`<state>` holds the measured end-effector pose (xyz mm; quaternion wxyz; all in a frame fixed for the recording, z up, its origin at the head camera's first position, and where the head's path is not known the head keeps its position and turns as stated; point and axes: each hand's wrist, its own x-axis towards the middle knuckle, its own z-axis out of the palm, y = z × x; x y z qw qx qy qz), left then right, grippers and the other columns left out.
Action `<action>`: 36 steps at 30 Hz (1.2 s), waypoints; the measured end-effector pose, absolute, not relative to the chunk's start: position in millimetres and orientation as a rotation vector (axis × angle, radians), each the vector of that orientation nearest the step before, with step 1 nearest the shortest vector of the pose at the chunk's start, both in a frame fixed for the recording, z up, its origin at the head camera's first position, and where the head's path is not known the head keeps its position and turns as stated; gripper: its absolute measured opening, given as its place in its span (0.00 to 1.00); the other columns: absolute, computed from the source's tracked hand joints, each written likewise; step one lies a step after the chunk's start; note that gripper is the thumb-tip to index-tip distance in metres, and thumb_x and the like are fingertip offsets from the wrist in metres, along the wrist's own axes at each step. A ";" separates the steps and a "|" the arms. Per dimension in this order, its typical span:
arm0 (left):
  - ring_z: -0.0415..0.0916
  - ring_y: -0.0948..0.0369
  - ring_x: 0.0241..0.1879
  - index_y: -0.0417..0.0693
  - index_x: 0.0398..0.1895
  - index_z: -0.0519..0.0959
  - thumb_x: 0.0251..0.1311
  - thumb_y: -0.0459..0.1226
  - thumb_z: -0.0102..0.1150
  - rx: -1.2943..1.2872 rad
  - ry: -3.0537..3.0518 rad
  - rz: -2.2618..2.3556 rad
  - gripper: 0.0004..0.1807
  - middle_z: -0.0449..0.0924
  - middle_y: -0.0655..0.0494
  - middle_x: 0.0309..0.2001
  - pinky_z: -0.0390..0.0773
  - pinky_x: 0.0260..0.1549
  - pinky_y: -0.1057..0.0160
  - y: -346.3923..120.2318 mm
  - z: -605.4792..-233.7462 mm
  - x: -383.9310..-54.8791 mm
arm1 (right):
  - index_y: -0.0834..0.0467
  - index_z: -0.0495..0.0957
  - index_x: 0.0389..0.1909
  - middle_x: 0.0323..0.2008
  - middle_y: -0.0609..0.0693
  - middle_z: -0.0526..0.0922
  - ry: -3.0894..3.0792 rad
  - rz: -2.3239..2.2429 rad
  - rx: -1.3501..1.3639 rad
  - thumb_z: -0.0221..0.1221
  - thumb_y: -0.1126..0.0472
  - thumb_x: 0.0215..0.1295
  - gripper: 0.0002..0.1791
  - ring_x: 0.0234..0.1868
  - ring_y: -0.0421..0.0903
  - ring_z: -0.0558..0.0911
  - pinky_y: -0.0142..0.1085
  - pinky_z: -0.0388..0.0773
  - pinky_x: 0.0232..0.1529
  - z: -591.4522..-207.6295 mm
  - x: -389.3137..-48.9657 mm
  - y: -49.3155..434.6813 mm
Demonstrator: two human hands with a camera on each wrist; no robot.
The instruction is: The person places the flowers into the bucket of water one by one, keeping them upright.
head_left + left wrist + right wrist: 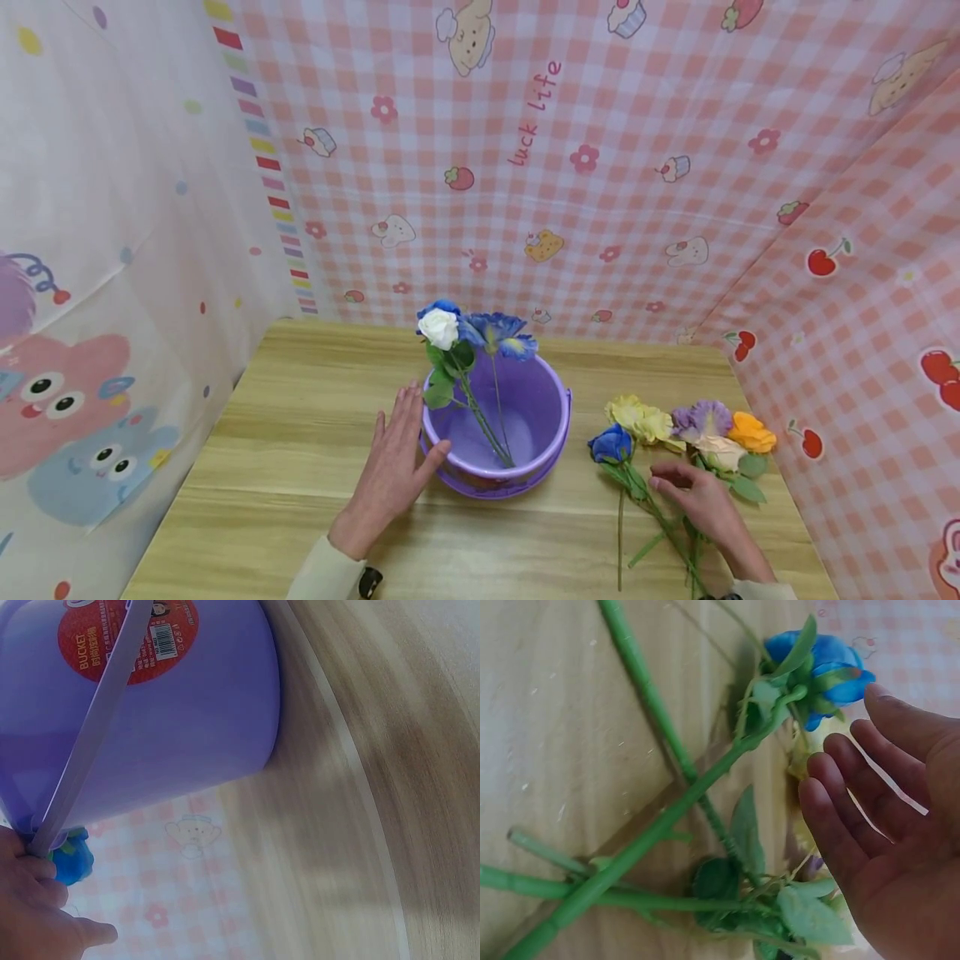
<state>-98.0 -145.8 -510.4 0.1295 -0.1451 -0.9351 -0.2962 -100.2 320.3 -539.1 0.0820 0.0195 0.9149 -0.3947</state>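
Note:
A purple bucket [538, 400] stands at mid-table with a white rose [438, 328], a blue iris-like flower [495, 333] and another blue bloom inside, stems leaning on its rim. My left hand [393, 467] lies with straight fingers against the bucket's left side; in the left wrist view it is by the handle [90, 742]. Over the loose flowers on the right, my right hand [701, 500] has relaxed, slightly bent fingers and holds nothing. Closest to it is a blue rose [611, 444], whose green stem [652, 832] crosses others in the right wrist view.
Beside the blue rose lie a yellow flower [637, 419], a purple flower [703, 419], an orange rose [752, 432] and a cream rose [720, 452]. Patterned cloth [495, 208] hangs behind the wooden table [300, 417] and on both sides.

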 end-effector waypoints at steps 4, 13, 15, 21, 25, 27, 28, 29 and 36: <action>0.41 0.46 0.82 0.37 0.83 0.44 0.77 0.59 0.45 -0.422 -2.720 -0.860 0.48 0.41 0.44 0.83 0.43 0.75 0.33 -145.5 -510.2 -97.9 | 0.65 0.85 0.51 0.44 0.55 0.89 2.707 -1.183 0.054 0.67 0.60 0.70 0.14 0.44 0.47 0.86 0.31 0.83 0.41 -547.7 -100.2 324.9; 0.42 0.45 0.81 0.37 0.83 0.44 0.77 0.59 0.45 -0.423 -2.717 -0.859 0.48 0.42 0.43 0.83 0.44 0.75 0.33 -144.9 -510.8 -98.3 | 0.66 0.85 0.51 0.43 0.56 0.89 2.625 -1.185 0.045 0.67 0.58 0.70 0.17 0.42 0.47 0.87 0.33 0.83 0.38 -559.8 -98.9 335.1; 0.41 0.46 0.81 0.37 0.83 0.44 0.76 0.59 0.46 -0.423 -2.719 -0.866 0.48 0.41 0.44 0.83 0.43 0.75 0.34 -144.9 -510.3 -98.1 | 0.66 0.85 0.51 0.43 0.56 0.89 2.611 -1.195 0.053 0.67 0.58 0.70 0.16 0.41 0.46 0.87 0.33 0.83 0.38 -561.7 -98.4 336.2; 0.42 0.45 0.81 0.37 0.83 0.44 0.76 0.59 0.46 -0.423 -2.718 -0.871 0.48 0.41 0.45 0.83 0.43 0.75 0.34 -145.3 -509.9 -97.8 | 0.67 0.84 0.50 0.41 0.55 0.89 2.587 -1.204 0.054 0.66 0.61 0.70 0.15 0.39 0.44 0.86 0.33 0.83 0.36 -565.0 -99.3 337.2; 0.43 0.44 0.81 0.37 0.83 0.44 0.76 0.59 0.46 -0.425 -2.710 -0.872 0.48 0.43 0.43 0.83 0.44 0.75 0.33 -145.9 -510.3 -97.8 | 0.67 0.84 0.48 0.39 0.54 0.89 2.581 -1.183 0.058 0.67 0.61 0.69 0.14 0.37 0.44 0.85 0.33 0.82 0.34 -567.0 -100.5 336.3; 0.43 0.44 0.81 0.37 0.83 0.44 0.76 0.59 0.46 -0.425 -2.706 -0.871 0.48 0.43 0.42 0.83 0.44 0.75 0.33 -146.1 -510.5 -97.8 | 0.66 0.85 0.48 0.38 0.53 0.89 2.579 -1.181 0.061 0.68 0.61 0.68 0.14 0.37 0.44 0.85 0.33 0.82 0.34 -567.5 -100.8 335.3; 0.44 0.44 0.81 0.37 0.83 0.45 0.76 0.59 0.46 -0.424 -2.703 -0.866 0.48 0.44 0.41 0.83 0.45 0.75 0.33 -146.3 -511.0 -97.9 | 0.67 0.85 0.47 0.38 0.53 0.88 2.580 -1.178 0.050 0.68 0.61 0.68 0.14 0.37 0.45 0.84 0.34 0.82 0.33 -567.7 -100.8 334.9; 0.44 0.44 0.81 0.37 0.83 0.45 0.76 0.59 0.46 -0.424 -2.703 -0.864 0.48 0.45 0.41 0.83 0.45 0.75 0.33 -146.4 -511.2 -97.9 | 0.67 0.84 0.47 0.38 0.53 0.88 2.580 -1.176 0.036 0.68 0.61 0.68 0.14 0.37 0.45 0.84 0.34 0.81 0.33 -567.8 -100.9 334.5; 0.44 0.44 0.81 0.37 0.83 0.46 0.76 0.59 0.46 -0.419 -2.706 -0.846 0.47 0.46 0.39 0.82 0.46 0.74 0.33 -146.6 -512.3 -98.6 | 0.66 0.85 0.46 0.37 0.52 0.88 2.595 -1.170 0.000 0.69 0.62 0.67 0.12 0.36 0.44 0.85 0.33 0.81 0.34 -569.5 -101.6 332.7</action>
